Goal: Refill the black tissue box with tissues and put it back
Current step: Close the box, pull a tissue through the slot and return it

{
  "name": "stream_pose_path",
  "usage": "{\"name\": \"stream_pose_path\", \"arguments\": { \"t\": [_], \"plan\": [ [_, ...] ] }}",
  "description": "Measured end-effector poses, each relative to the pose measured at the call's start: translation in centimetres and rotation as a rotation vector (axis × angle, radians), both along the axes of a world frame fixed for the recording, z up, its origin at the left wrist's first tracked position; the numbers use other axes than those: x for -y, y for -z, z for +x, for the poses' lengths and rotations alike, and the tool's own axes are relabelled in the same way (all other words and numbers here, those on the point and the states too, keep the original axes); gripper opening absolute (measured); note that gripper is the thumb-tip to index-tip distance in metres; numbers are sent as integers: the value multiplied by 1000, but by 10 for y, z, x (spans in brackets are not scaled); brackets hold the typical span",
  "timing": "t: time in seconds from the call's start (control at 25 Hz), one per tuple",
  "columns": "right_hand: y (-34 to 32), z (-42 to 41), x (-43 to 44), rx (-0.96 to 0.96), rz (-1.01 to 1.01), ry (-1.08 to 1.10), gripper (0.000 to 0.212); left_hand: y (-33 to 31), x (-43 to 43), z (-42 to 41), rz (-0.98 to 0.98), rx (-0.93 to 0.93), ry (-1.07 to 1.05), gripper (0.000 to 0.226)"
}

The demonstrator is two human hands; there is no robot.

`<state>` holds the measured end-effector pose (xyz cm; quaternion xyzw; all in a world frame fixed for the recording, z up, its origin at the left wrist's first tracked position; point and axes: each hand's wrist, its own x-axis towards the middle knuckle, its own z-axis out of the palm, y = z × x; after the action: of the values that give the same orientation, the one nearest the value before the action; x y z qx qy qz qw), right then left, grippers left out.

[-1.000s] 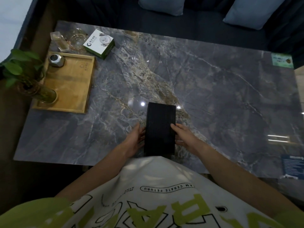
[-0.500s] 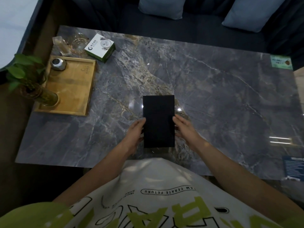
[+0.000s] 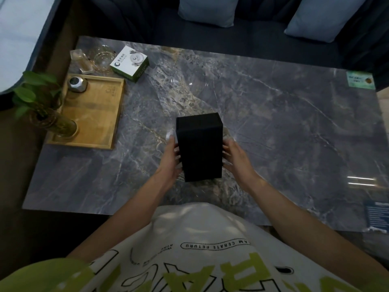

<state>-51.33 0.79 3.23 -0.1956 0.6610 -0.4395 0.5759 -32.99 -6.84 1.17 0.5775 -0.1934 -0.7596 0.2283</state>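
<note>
The black tissue box is a plain dark oblong, held over the middle of the grey marble table with its far end tipped up. My left hand presses its left side and my right hand presses its right side, fingers spread along the walls. No opening or tissues show on the faces turned to me.
A wooden tray at the left holds a metal pot and a glass vase with a green plant. Behind it stand clear glasses and a white-green carton. A dark sofa with cushions runs along the far edge.
Both hands have lifted the box from lying flat near the table's front edge and carried it farther over the table, tilting its far end upward.
</note>
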Motion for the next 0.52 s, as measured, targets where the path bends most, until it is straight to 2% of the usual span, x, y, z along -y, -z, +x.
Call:
{"name": "stream_pose_path", "arguments": {
  "t": [0.12,0.28,0.52],
  "plan": [
    [-1,-1,2,6,24,10,52,-4,-2,-2,-14,24,-3,52],
    [0,2,9,-20,62,-11,54,-9,-2,0,3,-85,-76,50],
    [-1,6,12,33,-9,-10,25,-18,0,-3,-42,-99,-78,39]
  ]
}}
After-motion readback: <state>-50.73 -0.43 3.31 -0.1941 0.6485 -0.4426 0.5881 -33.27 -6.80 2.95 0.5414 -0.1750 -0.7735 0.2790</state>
